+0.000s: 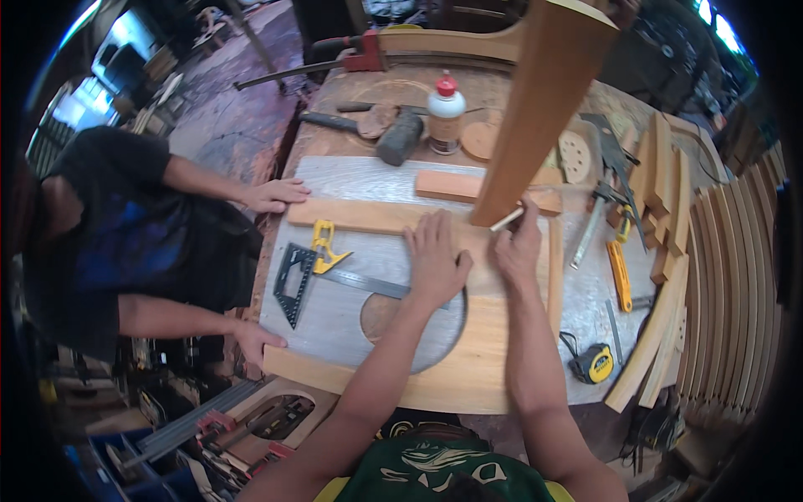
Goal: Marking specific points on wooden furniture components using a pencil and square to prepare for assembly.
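Note:
A tall wooden board [535, 117] stands on end on a pale wooden frame [485, 330] with a curved inner edge. My left hand [438, 259] lies on the frame near the board's foot, fingers stretched out and thumb apart. Close to the board's lower right edge, my right hand [519, 247] grips a thin pale pencil-like stick [506, 220], its tip toward the board's foot. Left of my left hand, a combination square with a yellow head [324, 244] and a steel rule rests beside a black triangular square [294, 280].
A co-worker's hands [274, 194] hold the frame's left parts. Behind are a black mallet [400, 139], a white glue bottle [446, 115] and a red clamp [363, 53]. To the right lie a tape measure [592, 364], a yellow utility knife [619, 276] and curved wooden strips [652, 335].

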